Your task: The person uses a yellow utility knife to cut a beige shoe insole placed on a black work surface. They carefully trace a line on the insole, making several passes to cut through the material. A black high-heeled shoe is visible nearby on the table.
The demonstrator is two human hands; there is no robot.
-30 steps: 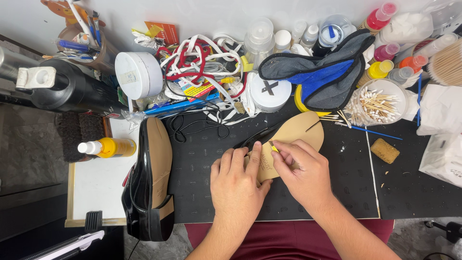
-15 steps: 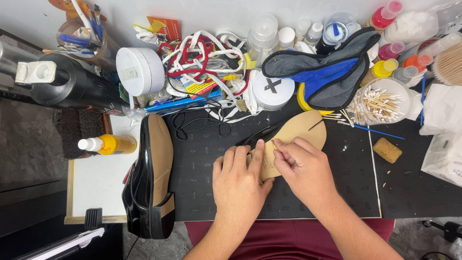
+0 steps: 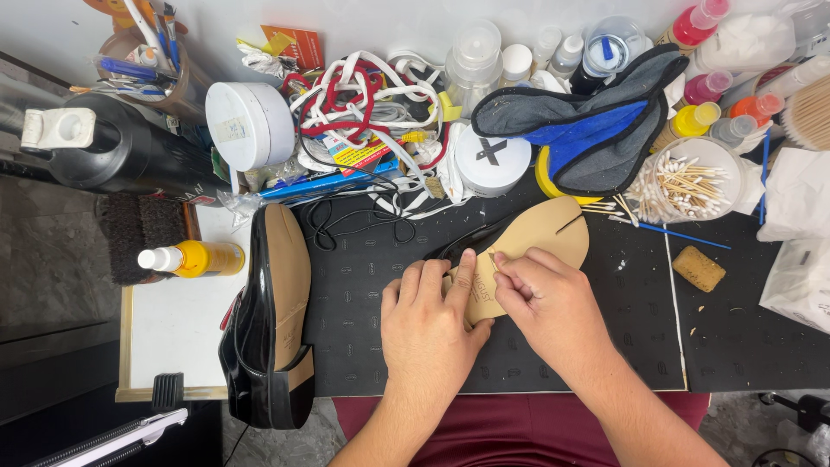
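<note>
A tan shoe sole [image 3: 545, 238] lies flat on the black cutting mat [image 3: 372, 346], its heel end under my hands. My left hand [image 3: 432, 324] presses down on the sole's heel end with fingers spread flat. My right hand [image 3: 545, 303] pinches a thin pointed tool [image 3: 494, 262] against the sole beside the left index finger. A black dress shoe [image 3: 268, 320] lies on its side at the mat's left edge, its tan sole facing up.
Behind the mat are a blue and grey insole [image 3: 588, 130], a jar of cotton swabs [image 3: 683, 182], a white round tin [image 3: 493, 160], tangled red and white laces [image 3: 354, 104], bottles, a yellow bottle [image 3: 194, 258], a brush [image 3: 138, 233] and a tan sponge [image 3: 699, 268].
Both hands stay on the sole; my right hand's fingers shifted slightly along the sole with the thin tool.
</note>
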